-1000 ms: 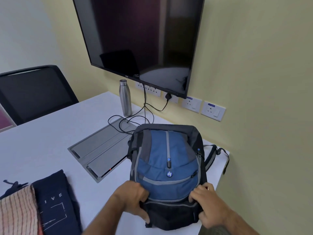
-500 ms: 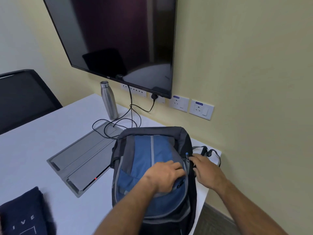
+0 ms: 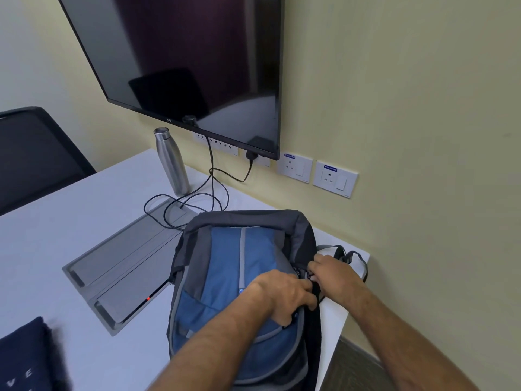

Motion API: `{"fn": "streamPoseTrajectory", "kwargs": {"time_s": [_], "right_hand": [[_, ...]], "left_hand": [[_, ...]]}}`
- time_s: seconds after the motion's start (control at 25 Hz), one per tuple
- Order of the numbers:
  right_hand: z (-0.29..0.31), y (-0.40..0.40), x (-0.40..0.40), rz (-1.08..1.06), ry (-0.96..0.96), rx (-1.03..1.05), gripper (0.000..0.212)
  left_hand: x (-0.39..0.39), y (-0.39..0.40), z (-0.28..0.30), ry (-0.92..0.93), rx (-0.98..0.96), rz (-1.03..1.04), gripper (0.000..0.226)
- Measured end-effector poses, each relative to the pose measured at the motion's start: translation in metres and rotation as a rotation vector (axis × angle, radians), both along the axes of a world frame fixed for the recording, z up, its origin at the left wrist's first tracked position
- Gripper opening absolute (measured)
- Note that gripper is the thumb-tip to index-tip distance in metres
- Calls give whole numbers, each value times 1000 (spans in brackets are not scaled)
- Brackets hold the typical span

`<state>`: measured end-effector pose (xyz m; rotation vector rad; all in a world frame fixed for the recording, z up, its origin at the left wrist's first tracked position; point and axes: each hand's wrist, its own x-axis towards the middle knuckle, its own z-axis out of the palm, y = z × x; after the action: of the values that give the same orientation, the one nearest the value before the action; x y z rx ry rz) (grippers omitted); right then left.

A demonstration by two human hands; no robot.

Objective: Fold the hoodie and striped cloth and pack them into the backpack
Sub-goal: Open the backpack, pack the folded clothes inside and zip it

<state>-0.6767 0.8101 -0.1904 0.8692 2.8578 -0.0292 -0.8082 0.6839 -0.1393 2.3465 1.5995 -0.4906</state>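
The backpack (image 3: pixel 239 277) stands at the surface's (image 3: pixel 56 235) 5 o'clock corner, unopened. Both hands meet on its right side: the left hand (image 3: pixel 282 294) grips the fabric, the right hand (image 3: pixel 335 275) pinches what looks like the zipper pull. The folded hoodie (image 3: pixel 25 359) waits at 8 o'clock; packing remains. A second ago both hands gripped the backpack's bottom edge.

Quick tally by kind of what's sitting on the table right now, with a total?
Backpack: 1
Folded dark blue hoodie: 1
Steel bottle: 1
Grey flap panel: 1
Black cable: 1
Total: 5
The striped cloth is out of view. Both hands, left and right, grip the backpack's right side.
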Motion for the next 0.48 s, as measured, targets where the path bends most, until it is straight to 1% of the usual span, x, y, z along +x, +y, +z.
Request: {"fn": "streamPoseTrajectory", "kwargs": {"time_s": [0.08,0.24,0.36,0.48], "right_hand": [[0,-4,5,-12,28,-5,14],[5,-17,17,16,79,-64,14],[7,-27,28,23,140,-117,8],[4,-41,41,10,235,-193,8]], "left_hand": [[2,0,1,25,-18,-6,53],[3,-1,-3,7,-3,-30,33],[-3,-10,-12,-100,66,-16,23],[-10,-22,-18,-204,152,70,20]]}}
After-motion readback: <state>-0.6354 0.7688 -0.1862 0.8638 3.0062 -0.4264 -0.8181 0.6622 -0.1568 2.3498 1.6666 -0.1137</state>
